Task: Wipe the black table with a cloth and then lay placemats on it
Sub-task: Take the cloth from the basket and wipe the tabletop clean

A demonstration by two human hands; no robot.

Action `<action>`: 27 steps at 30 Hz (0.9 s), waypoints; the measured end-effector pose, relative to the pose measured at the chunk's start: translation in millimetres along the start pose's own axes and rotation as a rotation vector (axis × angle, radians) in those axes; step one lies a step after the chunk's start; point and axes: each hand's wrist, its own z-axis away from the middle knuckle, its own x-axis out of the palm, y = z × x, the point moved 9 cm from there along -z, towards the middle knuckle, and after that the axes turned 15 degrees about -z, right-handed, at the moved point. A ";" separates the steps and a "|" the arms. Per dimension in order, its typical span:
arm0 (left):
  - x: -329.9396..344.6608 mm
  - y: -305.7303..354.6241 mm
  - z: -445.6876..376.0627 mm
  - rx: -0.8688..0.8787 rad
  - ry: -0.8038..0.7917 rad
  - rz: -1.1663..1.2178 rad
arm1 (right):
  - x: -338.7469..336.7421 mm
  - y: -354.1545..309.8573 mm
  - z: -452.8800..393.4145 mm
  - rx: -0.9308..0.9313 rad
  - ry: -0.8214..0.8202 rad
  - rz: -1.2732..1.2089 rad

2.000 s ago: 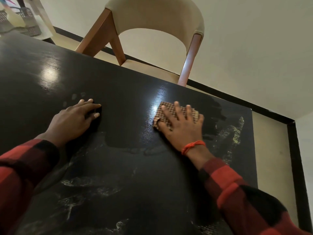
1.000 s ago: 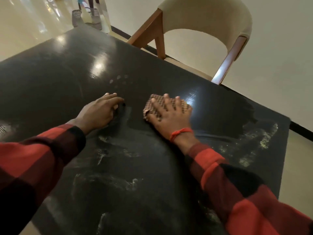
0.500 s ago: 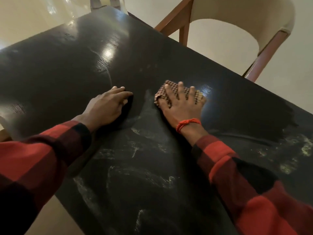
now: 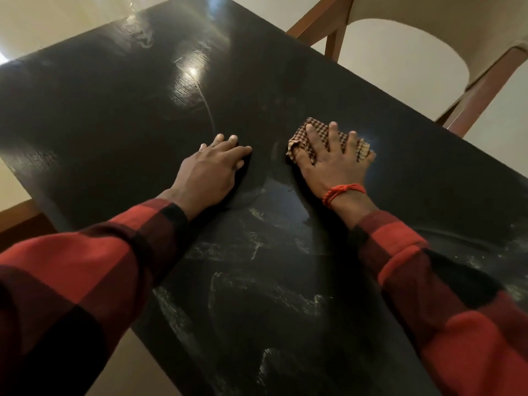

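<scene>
Pale smears (image 4: 257, 284) streak the near part of the black table (image 4: 120, 104). Beyond them, two hands: the left hand (image 4: 213, 170) rests flat, fingers together; the right hand (image 4: 333, 164), fingers spread, presses one checked cloth (image 4: 313, 130), the smears lying nearward. One chair (image 4: 428, 32) stands far right; no placemats show.

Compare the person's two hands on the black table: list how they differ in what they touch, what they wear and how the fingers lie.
The right hand presses a checked cloth; the left hand rests on the bare black table. The right wrist wears a red thread band; the left wears none. The right fingers spread; the left lie close together. Both lie palm down, in red-and-black sleeves.
</scene>
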 end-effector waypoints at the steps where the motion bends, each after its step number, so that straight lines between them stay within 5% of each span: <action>1: 0.1 0.4 -0.1 -0.002 0.000 -0.004 | 1.4 -5.3 3.0 -0.012 -0.004 -0.002; 12: 4.0 3.3 4.6 0.019 -0.024 -0.016 | 16.0 -44.5 80.8 -0.270 -0.058 0.038; 20: 4.3 14.8 43.9 0.049 -0.072 -0.022 | -13.5 44.4 59.6 0.109 0.020 -0.010; 27: 5.0 9.5 76.2 0.092 -0.102 -0.030 | 15.0 -33.5 89.0 -0.059 -0.037 -0.012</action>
